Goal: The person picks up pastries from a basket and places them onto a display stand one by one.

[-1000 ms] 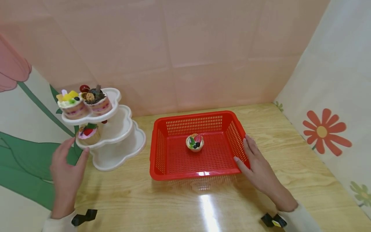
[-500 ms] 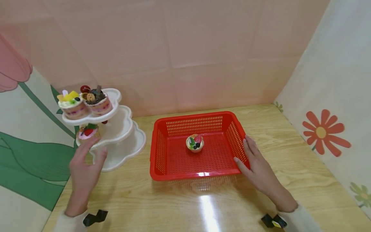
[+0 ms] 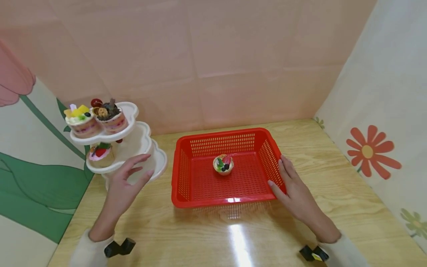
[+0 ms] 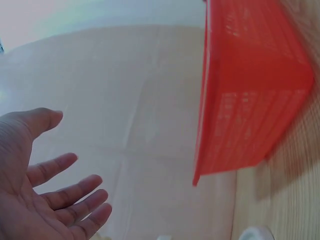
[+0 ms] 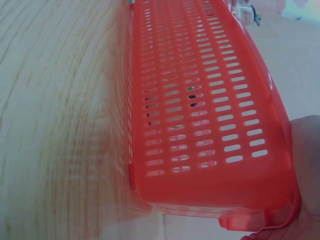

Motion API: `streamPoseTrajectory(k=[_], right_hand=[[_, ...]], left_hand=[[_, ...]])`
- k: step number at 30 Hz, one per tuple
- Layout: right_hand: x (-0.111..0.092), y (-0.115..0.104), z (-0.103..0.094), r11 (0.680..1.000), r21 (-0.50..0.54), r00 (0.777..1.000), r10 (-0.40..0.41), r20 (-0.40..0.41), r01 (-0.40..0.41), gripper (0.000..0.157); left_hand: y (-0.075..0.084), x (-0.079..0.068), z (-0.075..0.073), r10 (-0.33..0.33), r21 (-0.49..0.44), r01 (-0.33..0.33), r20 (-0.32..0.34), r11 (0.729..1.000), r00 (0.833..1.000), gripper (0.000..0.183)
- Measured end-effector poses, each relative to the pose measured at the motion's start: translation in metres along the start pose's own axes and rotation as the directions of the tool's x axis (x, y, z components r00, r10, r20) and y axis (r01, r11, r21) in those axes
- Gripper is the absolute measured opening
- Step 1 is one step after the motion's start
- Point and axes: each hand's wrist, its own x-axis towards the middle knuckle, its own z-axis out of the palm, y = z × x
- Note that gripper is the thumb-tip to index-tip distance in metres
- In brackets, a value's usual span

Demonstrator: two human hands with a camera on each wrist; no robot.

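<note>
My right hand (image 3: 298, 198) holds the right rim of a red plastic basket (image 3: 230, 204), with the thumb over the inner side; in the right wrist view the hand (image 5: 306, 165) wraps the rim's edge. Inside the basket sits one small fruit tart (image 3: 223, 165) topped with cream, berries and a strawberry piece. My left hand (image 3: 125, 189) is in the air between the basket and a white tiered stand (image 3: 132, 111), fingers spread and nothing in them. The left wrist view shows that hand (image 4: 45, 185) apart from the basket's side (image 4: 250, 100).
Two dessert cups stand on the top tier, one fruit-topped (image 3: 83, 124), one chocolate-topped (image 3: 115, 122). A pink-topped cupcake (image 3: 101, 155) sits on the middle tier. The wooden table (image 3: 186, 237) meets a pink backdrop (image 3: 233, 74) behind and a flower-printed sheet (image 3: 370, 81) at right.
My left hand has moved right, from beside the cupcake on the middle tier to in front of the stand's right side. The right hand stays on the basket rim.
</note>
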Motion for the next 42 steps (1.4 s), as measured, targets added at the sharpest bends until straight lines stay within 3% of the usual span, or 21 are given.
streamPoseTrajectory(k=[6, 14, 17, 21, 26, 35, 42], right_hand=[[0.0, 0.001, 0.001, 1.0, -0.006, 1.0, 0.003, 0.0, -0.003, 0.08], [0.0, -0.001, -0.002, 1.0, -0.011, 1.0, 0.006, 0.004, -0.006, 0.079], [-0.001, 0.0, -0.003, 1.0, -0.014, 1.0, 0.001, -0.003, -0.001, 0.079], [-0.001, 0.001, -0.001, 1.0, -0.019, 1.0, -0.004, -0.004, 0.003, 0.079], [-0.002, 0.002, 0.001, 1.0, -0.02, 1.0, -0.009, -0.005, 0.009, 0.079], [-0.002, 0.002, 0.001, 0.999, -0.029, 1.0, -0.014, -0.009, 0.014, 0.079], [0.0, 0.0, 0.0, 0.999, -0.045, 1.0, -0.001, 0.012, 0.001, 0.079]], left_hand=[[0.009, 0.01, 0.017, -0.032, -0.061, 0.038, 0.097, 0.997, 0.995, 0.041], [0.016, 0.029, 0.037, -0.05, -0.15, 0.083, 0.216, 0.985, 0.975, 0.04], [0.018, 0.038, 0.048, -0.067, -0.158, 0.113, 0.271, 0.981, 0.96, 0.04], [0.018, 0.048, 0.059, -0.098, -0.102, 0.141, 0.347, 0.985, 0.933, 0.043], [0.016, 0.06, 0.068, -0.105, -0.055, 0.141, 0.417, 0.989, 0.903, 0.047], [0.019, 0.09, 0.085, -0.117, -0.116, 0.199, 0.496, 0.973, 0.86, 0.049], [0.015, 0.11, 0.101, -0.101, -0.076, 0.168, 0.54, 0.983, 0.835, 0.048]])
